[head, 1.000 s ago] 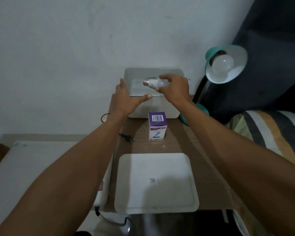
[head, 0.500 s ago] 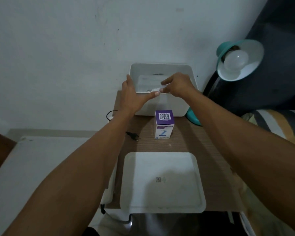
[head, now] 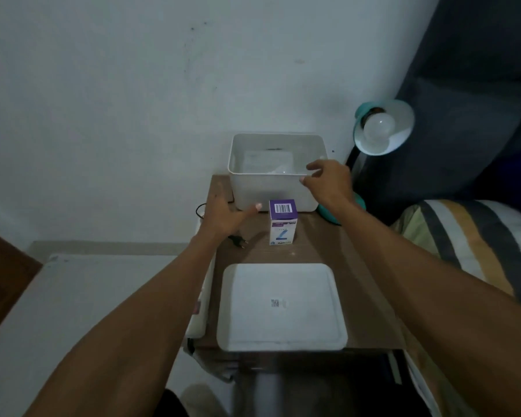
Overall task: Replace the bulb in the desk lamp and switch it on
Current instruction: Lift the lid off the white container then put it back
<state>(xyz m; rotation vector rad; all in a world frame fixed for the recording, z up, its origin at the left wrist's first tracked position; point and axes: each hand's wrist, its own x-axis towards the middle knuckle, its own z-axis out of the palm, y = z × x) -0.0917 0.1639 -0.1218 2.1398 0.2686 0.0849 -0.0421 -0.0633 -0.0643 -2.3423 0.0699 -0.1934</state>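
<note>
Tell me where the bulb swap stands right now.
Done, it seems: a bulb sits in the lamp, unlit, and another bulb lies faintly visible in the white bin.

In hand: nothing. The right hand hangs open at the bin's rim; the left hand is open beside the purple box.

Left: the plug lies loose on the table, so plugging in and switching on remain.

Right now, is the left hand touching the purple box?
Apart. The head view shows bare table between the left hand and the purple box.
</note>
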